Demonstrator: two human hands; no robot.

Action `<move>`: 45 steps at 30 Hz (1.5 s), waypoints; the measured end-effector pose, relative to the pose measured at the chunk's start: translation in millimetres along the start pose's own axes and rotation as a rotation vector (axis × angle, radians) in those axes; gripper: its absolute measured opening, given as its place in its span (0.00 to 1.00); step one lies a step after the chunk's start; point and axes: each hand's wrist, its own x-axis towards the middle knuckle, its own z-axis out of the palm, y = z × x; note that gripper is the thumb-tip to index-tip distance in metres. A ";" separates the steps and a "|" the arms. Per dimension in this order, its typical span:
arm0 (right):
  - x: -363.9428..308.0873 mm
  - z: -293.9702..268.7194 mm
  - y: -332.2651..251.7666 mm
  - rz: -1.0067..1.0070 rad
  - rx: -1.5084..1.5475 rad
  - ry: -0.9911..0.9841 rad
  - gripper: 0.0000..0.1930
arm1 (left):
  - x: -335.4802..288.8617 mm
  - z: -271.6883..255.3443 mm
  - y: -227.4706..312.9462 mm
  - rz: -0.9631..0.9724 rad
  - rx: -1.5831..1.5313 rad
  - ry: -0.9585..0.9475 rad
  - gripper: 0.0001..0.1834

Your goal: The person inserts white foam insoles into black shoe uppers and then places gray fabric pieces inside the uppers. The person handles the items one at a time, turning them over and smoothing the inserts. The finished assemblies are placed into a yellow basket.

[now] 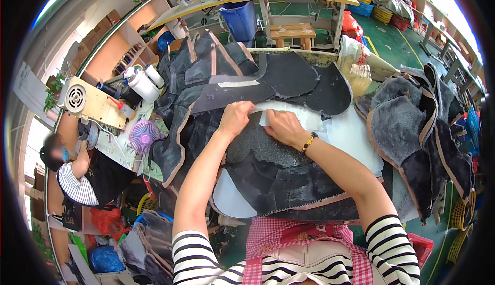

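Charcoal-grey, rough and speckled, a fabric panel (pixel 252 145) lies in front of the person, both bare hands at its far edge. The right hand (pixel 282 126), wearing a dark and yellow bracelet (pixel 309 141) at the wrist, is closed, thumb and fingers pinching a thin white sheet piece (pixel 263 118) over that edge. The left hand (pixel 238 118) is curled just to the left of it, fingertips near the same piece; whether it grips cannot be told.

White lettering, partly folded away, shows on the pink gingham apron (pixel 260 232) nearer than the panel, and red printing marks a white plastic bag (pixel 355 52) beyond it to the right.

Smooth black curved pieces (pixel 291 76) overlap beyond the panel, while a broad translucent white sheet (pixel 356 138) spreads to its right. Nearer than the panel, a rounded pale-grey insert (pixel 233 197) sits by a pinkish zigzag edging. Dark layered cut pieces (pixel 178 84) crowd the panel's left, with a round purple fan (pixel 145 137) farther out. Green floor (pixel 394 45) shows well beyond the panel to the right, past heaped grey plush pieces (pixel 399 125).
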 end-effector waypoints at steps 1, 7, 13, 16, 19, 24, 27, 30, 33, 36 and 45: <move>-1.3 -2.3 -2.3 0.014 0.000 0.000 0.19 | 3.6 -3.1 0.5 -0.044 -0.012 0.045 0.05; -8.5 -9.1 -4.1 -0.066 -0.021 0.013 0.18 | 28.9 -54.6 31.5 -0.348 -0.276 0.335 0.07; -6.0 -50.8 28.7 0.052 0.885 -0.396 0.27 | -12.1 -124.2 86.8 -0.631 -0.919 0.183 0.12; -34.0 -85.6 9.2 0.400 1.988 -0.455 0.29 | -60.8 -118.0 118.2 -0.725 -0.931 0.286 0.12; -85.8 -136.4 -11.2 0.398 1.592 -0.294 0.26 | -88.7 -88.2 171.1 -0.760 -0.992 0.324 0.11; -156.7 -176.6 -13.2 0.240 0.756 -0.243 0.18 | -125.8 -49.4 240.4 -0.770 -0.788 0.122 0.09; -182.2 -168.9 -22.6 0.165 0.573 -0.211 0.15 | -132.5 -26.5 261.2 -0.658 -0.641 0.133 0.08; -203.5 -149.9 -21.1 0.189 0.493 -0.201 0.17 | -134.5 -11.4 269.3 -0.623 -0.636 0.124 0.10; -207.1 -142.5 -22.7 0.201 0.449 -0.199 0.16 | -134.3 -4.4 271.8 -0.593 -0.606 0.110 0.10; -211.5 -134.1 -24.6 0.196 0.369 -0.194 0.15 | -130.4 -2.2 273.7 -0.586 -0.589 0.042 0.08; -212.6 -102.5 -47.5 0.157 0.376 0.010 0.09 | -106.5 -19.1 250.5 0.058 -0.019 -0.425 0.24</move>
